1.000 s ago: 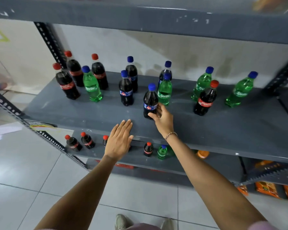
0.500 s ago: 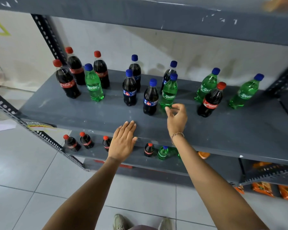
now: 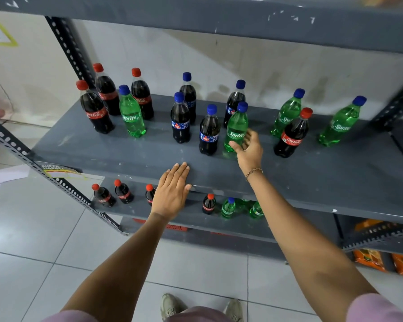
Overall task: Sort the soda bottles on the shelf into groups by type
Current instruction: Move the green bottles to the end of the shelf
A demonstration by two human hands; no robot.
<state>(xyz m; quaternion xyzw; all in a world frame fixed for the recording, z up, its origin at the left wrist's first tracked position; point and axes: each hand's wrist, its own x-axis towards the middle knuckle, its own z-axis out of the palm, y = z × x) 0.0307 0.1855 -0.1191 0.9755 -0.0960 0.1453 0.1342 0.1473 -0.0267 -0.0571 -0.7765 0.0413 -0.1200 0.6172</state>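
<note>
On the grey shelf [image 3: 316, 180] stand mixed bottles. At the left are three red-capped Coca-Cola bottles [image 3: 95, 112] and one green Sprite [image 3: 131, 117]. Several dark blue-capped cola bottles [image 3: 180, 119] fill the middle. Another Sprite bottle [image 3: 235, 126] stands among them, and my right hand [image 3: 248, 149] wraps its lower part, thumb across the front, fingers round the right side. To the right are two Sprites [image 3: 287, 115] [image 3: 340, 124] and one Coca-Cola [image 3: 293, 135]. My left hand [image 3: 172, 191] lies flat on the shelf's front edge, holding nothing.
The shelf above [image 3: 195, 17] hangs low over the bottle caps. Perforated uprights [image 3: 65, 43] flank the rack. The lower shelf holds small Coca-Cola bottles [image 3: 104, 196] and small Sprites [image 3: 228, 208]. Orange packets [image 3: 370, 259] sit at the bottom right. Bare shelf lies in front of the bottles.
My right hand let go of the front blue-capped cola and moved right to the Sprite bottle beside it, closing around it. My left hand stayed on the shelf edge.
</note>
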